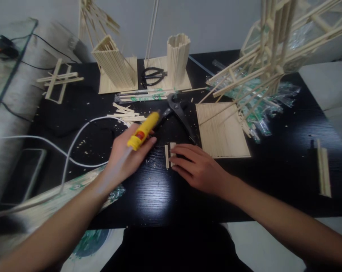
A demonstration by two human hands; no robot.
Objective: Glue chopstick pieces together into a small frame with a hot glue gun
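My left hand (128,151) is wrapped round a yellow glue gun (144,130) whose dark nozzle points up and to the right; its white cord runs back over the wrist. Near the table's middle, the fingertips of my right hand (197,166) rest on a small group of short wooden sticks (173,145). Just left of these, a narrow pair of short sticks (167,156) lies apart. Dark pliers (178,111) lie open beyond both hands, beside the nozzle. A flat square stick panel (222,130) is to the right of the pliers.
Two stick towers (114,64) (178,60) stand on bases at the back, with black scissors (154,75) between them. A large stick structure (273,56) rises at the right over plastic wrappers (258,102). A white cord (74,143) loops at left.
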